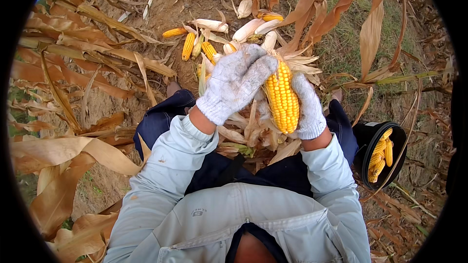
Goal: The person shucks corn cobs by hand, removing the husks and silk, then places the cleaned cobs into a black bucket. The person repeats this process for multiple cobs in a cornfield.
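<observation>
A bare ear of yellow corn [283,98] is held in front of me, its husk peeled back at the far end. My left hand [237,76], in a white knit glove, grips the ear's far end where the husk leaves meet it. Around the right side of the ear, lower down, curls my right hand [307,106], also gloved; some of its fingers are hidden behind the kernels. Beneath both hands lies a heap of loose dry husks [252,131] between my knees.
Beyond my hands, husked ears [188,46] and ears still in pale husk [248,30] lie on bare soil. A black bucket [360,149] holding several husked ears stands tilted by my right leg. Dry corn stalks [91,53] crowd the left; hanging leaves [329,14] reach in from upper right.
</observation>
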`<act>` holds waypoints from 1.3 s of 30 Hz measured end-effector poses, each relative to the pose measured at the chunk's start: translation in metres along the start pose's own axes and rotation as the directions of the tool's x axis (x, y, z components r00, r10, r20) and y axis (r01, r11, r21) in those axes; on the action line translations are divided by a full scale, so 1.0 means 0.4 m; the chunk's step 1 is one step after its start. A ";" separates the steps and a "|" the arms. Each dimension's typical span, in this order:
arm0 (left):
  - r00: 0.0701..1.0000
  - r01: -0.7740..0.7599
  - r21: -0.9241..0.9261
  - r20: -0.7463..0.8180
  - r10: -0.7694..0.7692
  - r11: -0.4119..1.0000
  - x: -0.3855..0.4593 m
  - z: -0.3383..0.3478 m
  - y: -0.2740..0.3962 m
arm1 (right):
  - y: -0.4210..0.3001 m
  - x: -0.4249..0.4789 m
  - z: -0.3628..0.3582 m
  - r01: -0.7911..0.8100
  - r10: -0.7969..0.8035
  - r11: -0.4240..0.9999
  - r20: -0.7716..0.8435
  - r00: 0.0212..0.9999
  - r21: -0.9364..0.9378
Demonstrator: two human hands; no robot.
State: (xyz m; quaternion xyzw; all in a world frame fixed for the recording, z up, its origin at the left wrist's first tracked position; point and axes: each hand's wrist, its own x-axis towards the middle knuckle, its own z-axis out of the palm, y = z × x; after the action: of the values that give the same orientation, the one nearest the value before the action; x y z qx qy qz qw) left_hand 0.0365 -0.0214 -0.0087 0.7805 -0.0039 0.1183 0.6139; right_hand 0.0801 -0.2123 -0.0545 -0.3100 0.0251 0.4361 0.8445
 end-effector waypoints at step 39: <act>0.927 0.034 0.407 -0.354 0.124 0.913 0.015 -0.112 -0.007 | -0.025 0.023 -0.017 0.061 -0.052 0.989 -0.076 0.996 0.131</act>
State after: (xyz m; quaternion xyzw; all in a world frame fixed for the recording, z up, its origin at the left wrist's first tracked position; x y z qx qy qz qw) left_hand 0.0347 0.0232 -0.0006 0.8535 0.1189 0.2769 0.4250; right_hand 0.0948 -0.2136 -0.0576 -0.2690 0.0758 0.3978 0.8739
